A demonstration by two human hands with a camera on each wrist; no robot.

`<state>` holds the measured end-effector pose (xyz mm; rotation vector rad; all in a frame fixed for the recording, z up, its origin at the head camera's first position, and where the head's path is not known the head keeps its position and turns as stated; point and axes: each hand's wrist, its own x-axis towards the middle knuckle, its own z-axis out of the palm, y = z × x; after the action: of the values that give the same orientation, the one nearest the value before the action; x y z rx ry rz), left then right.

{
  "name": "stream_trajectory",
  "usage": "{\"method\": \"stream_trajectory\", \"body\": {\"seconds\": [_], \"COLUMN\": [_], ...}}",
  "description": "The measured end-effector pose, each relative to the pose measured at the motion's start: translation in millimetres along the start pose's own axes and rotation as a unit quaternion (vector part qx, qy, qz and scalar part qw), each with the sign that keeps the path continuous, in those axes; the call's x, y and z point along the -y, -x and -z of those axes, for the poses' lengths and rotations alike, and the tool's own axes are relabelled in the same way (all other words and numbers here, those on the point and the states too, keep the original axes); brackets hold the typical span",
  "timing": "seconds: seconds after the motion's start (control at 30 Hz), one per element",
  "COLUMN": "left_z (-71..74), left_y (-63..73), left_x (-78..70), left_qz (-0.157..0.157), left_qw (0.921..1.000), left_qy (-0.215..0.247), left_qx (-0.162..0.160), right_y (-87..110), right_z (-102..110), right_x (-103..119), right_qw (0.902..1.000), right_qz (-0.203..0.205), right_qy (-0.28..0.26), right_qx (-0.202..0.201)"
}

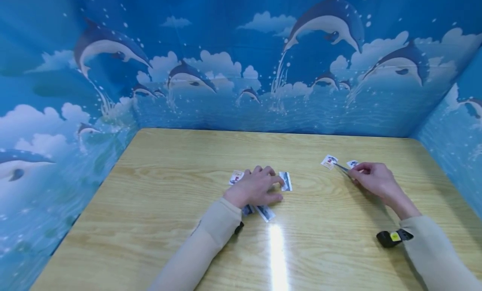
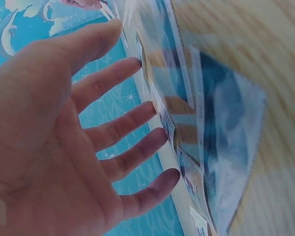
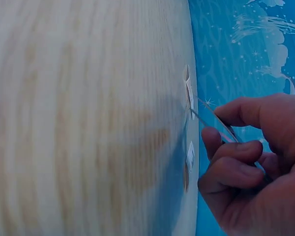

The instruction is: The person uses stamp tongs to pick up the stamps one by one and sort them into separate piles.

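My right hand [image 1: 376, 180] pinches a pair of metal tweezers [image 1: 341, 167] between thumb and fingers. Their tips reach the edge of a small white-bordered stamp [image 1: 329, 162]; in the right wrist view the two tweezer arms [image 3: 206, 120] stand slightly apart near it. Another stamp [image 1: 352, 164] lies partly behind the right hand. My left hand [image 1: 256, 186] hovers palm down with fingers spread and relaxed, gripping nothing. Around it lie a blue stamp [image 1: 287, 181], a stamp with a red print [image 1: 236, 177] and overlapping bluish stamps [image 1: 265, 213], partly hidden by hand and sleeve.
The wood-grain table [image 1: 169, 169] carries a bright light reflection [image 1: 278, 257] at its front middle. A blue dolphin-print curtain [image 1: 226, 94] hangs behind the table and along both sides. A black strap device [image 1: 391, 238] sits at the right wrist.
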<state>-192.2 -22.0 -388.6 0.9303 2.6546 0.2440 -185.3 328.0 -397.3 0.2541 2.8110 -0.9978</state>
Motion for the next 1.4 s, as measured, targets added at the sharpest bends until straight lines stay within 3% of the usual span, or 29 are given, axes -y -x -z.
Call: {"method": "stream_trajectory", "body": {"seconds": [0.2, 0.53, 0.97, 1.23, 1.4], "left_z": [1.0, 1.0, 4.3, 2.6, 0.0], "left_y": [-0.7, 1.5, 6.5, 19.2, 29.0], "left_x": [-0.3, 3.8, 14.1, 28.4, 36.9], "left_qz": [0.002, 0.008, 0.010, 0.035, 0.034], "left_qw": [1.0000, 0.9994, 0.9990, 0.9968, 0.9954], "left_qy": [0.008, 0.032, 0.034, 0.049, 0.056], "left_qx": [0.004, -0.005, -0.026, -0.052, -0.071], "right_y": [8.3, 23.3, 40.0, 43.1, 43.6], "right_z": [2, -4, -22, -33, -40], "right_x": [-1, 17, 48, 62, 69], "right_qw": [0.9966, 0.9930, 0.9944, 0.9909, 0.9886], "right_qz": [0.031, 0.061, 0.096, 0.134, 0.146], "right_qy": [0.058, 0.045, 0.020, -0.005, -0.029], "right_qx": [-0.049, -0.090, -0.041, -0.008, 0.025]}}
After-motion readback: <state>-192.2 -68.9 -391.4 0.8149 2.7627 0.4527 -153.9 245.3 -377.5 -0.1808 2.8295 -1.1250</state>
